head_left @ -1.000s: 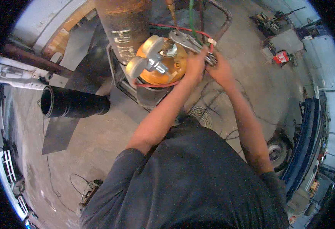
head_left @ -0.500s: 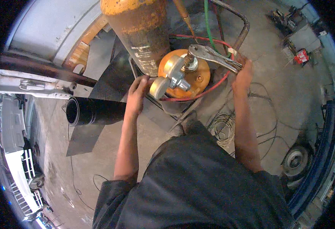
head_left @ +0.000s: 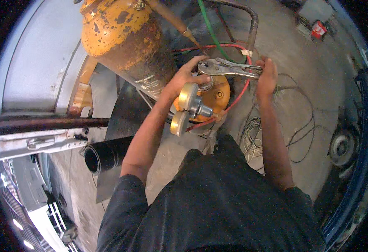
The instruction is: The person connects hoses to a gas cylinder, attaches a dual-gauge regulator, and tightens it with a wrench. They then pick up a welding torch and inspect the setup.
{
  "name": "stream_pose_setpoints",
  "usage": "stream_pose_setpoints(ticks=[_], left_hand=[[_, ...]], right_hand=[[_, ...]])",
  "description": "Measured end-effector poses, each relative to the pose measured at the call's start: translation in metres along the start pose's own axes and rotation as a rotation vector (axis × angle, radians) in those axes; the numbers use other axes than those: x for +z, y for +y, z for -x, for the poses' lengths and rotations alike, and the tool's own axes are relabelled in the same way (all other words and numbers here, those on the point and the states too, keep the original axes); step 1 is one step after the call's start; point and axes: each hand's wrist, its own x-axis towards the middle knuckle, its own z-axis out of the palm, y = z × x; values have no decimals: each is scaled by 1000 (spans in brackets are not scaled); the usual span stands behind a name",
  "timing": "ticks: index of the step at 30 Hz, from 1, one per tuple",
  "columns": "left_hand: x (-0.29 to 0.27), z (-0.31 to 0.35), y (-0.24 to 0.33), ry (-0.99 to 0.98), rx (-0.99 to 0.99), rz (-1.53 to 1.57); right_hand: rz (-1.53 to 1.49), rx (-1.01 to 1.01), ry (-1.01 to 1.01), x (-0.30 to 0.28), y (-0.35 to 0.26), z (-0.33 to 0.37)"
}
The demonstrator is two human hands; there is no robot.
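My right hand (head_left: 267, 79) is closed round the handles of silver locking pliers (head_left: 232, 68). My left hand (head_left: 185, 80) pinches about the jaw end of the pliers, thumb below and fingers above. The fitting between the jaws is mostly hidden by that hand. Just below hangs a pressure regulator (head_left: 198, 107) with two round brass-coloured gauges (head_left: 188, 97), joined near the top of a squat-looking orange gas cylinder (head_left: 220, 93). A red hose (head_left: 239, 97) loops round the cylinder from the regulator.
A tall rusty orange cylinder (head_left: 123, 40) stands at the left beyond my forearm. A green hose (head_left: 209, 23) and a bent cart handle (head_left: 253, 29) rise behind. A black rolled sheet (head_left: 108, 155) lies left. Coiled cable (head_left: 253, 140) and a wheel (head_left: 342, 147) are on the right.
My left hand has left the regulator's gauge side and moved up to the pliers' jaws. The regulator hangs lower, gauges turned. The pliers sit flatter, still in my right hand.
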Motion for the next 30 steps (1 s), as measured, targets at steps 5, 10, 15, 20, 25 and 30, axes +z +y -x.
stream_pose_setpoints(ticks=[5,10,15,20,25,30], left_hand=[[24,-10,-12,87,37,35],[19,-29,-52,19,14,144],[19,-37,-61,-57,71,247],[12,-36,-50,-73,17,106],[17,-20,-44,-19,-79,251],[8,-27,-2,-111,-219,-96]], right_hand=[[218,-154,69,-2,-14,-1],[57,-150,236,-6,-8,24],[-207,-30,451,8,-24,19],[-143,-51,395,17,-13,-1],[-70,-143,443,-35,-27,54],[2,-139,491,45,-54,-14]])
